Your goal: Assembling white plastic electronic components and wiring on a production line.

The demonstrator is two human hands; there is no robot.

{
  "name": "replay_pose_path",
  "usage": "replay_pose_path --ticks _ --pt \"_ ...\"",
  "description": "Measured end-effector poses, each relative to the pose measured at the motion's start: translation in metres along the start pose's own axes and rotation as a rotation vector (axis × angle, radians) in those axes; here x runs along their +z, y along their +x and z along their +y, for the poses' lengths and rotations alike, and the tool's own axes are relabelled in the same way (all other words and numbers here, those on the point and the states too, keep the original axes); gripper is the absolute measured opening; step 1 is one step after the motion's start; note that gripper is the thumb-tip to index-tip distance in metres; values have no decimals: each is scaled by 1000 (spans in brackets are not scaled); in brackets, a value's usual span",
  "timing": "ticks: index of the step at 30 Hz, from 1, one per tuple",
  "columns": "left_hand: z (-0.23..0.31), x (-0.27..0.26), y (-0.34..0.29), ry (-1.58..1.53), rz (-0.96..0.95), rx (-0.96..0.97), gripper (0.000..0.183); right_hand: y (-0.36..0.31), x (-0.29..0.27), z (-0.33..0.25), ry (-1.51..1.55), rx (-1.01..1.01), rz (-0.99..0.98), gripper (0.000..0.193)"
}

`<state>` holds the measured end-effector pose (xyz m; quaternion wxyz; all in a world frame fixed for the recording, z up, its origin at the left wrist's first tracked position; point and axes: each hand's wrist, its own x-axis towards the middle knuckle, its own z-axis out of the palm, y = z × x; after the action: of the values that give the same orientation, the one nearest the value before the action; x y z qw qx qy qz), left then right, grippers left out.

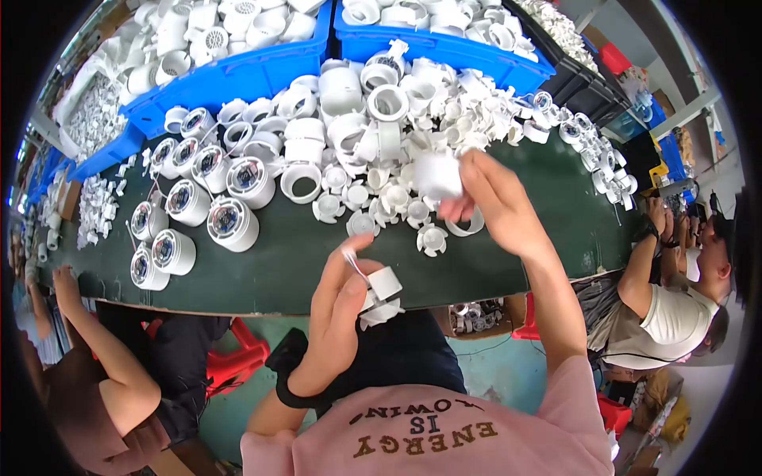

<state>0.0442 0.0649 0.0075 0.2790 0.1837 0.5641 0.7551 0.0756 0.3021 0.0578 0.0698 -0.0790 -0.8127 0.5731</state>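
The person's left hand [340, 305] sits low in the centre of the frame, fingers curled around a small white plastic fitting [381, 292] pinched between thumb and forefinger, just over the near edge of the dark green table [286, 262]; the right hand [488, 202] is raised to the right of centre, fingers closed on a white cylindrical part [437, 175] held above the table surface, well apart from the left hand's piece; a heap of loose white parts [381, 135] spreads across the upper centre, touching nothing the hands hold; assembled round housings [198, 206] with dark insides stand in rows at the left; two blue bins [238, 75] full of white pieces line the top of the frame; a seated co-worker [675, 309] occupies the right edge, another person's arm [103, 349] the lower left.
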Motion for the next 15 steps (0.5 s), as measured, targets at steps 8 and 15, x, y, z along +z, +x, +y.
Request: replay_pose_path --ticks 8,15 --pt "-3 14 11 -31 -34 -78 62 -70 51 -3 -188 -8 -176 56" --pt "-6 23 10 112 -2 -32 49 -75 59 17 -67 -283 56 60"
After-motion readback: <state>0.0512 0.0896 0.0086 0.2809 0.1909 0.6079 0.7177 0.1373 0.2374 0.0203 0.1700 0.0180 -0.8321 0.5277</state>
